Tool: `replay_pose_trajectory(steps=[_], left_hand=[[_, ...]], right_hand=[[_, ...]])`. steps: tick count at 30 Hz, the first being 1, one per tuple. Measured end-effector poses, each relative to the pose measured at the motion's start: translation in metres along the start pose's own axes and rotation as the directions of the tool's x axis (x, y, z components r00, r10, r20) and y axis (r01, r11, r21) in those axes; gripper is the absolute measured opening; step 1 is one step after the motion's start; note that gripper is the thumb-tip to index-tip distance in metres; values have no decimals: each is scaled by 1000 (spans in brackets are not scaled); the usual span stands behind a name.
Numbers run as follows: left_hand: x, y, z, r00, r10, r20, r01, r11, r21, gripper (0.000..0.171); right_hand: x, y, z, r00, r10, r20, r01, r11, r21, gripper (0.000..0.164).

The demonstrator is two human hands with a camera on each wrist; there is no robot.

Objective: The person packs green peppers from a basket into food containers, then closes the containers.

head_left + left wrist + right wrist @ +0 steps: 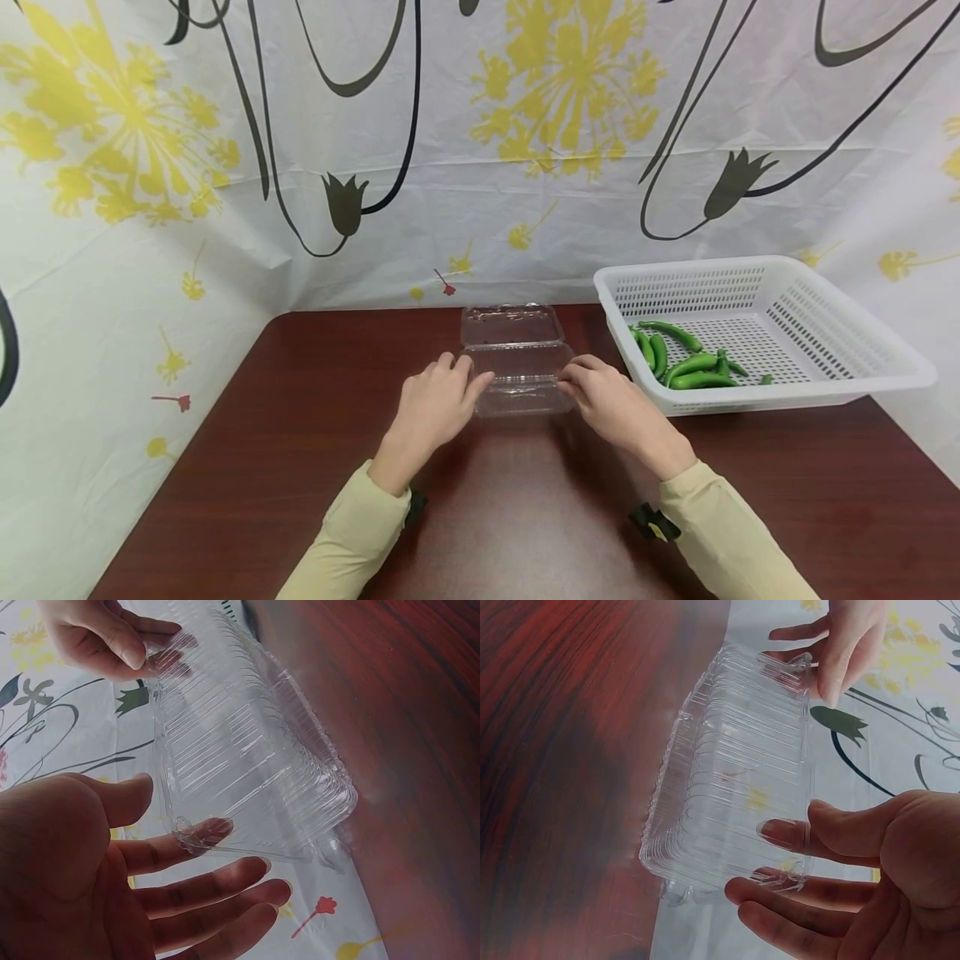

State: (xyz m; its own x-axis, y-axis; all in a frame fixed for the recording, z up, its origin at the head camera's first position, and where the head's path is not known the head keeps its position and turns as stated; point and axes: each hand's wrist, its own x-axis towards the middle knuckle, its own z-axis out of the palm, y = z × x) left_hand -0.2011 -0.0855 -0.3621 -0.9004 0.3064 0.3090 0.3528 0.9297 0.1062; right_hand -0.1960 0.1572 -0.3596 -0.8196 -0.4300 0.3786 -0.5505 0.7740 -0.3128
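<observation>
A clear plastic clamshell box [516, 363] stands unfolded near the back of the table, its lid tipped toward the wall. My left hand [435, 402] is at its left end. In the left wrist view that hand's fingers [202, 892] are spread fairly straight, the index fingertip behind the clear plastic and the thumb apart from the rim. At the other end, my right hand [617, 408] pinches the rim between thumb and index finger, as the right wrist view shows, with the index finger seen through the box [731, 765].
To the right stands a white perforated plastic basket [787, 395] holding several green chili peppers [701, 381]. The dark red-brown table [330, 383] meets a floral-print cloth [450, 150] at the back and sides.
</observation>
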Motion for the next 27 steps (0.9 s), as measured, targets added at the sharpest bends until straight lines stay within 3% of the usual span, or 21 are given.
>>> replay_pose_trajectory(steps=[27], left_hand=[[1, -2, 5, 1000, -19, 8, 19, 1000, 17, 40]], right_hand=[[-1, 0, 5, 999, -40, 19, 40, 999, -17, 8]])
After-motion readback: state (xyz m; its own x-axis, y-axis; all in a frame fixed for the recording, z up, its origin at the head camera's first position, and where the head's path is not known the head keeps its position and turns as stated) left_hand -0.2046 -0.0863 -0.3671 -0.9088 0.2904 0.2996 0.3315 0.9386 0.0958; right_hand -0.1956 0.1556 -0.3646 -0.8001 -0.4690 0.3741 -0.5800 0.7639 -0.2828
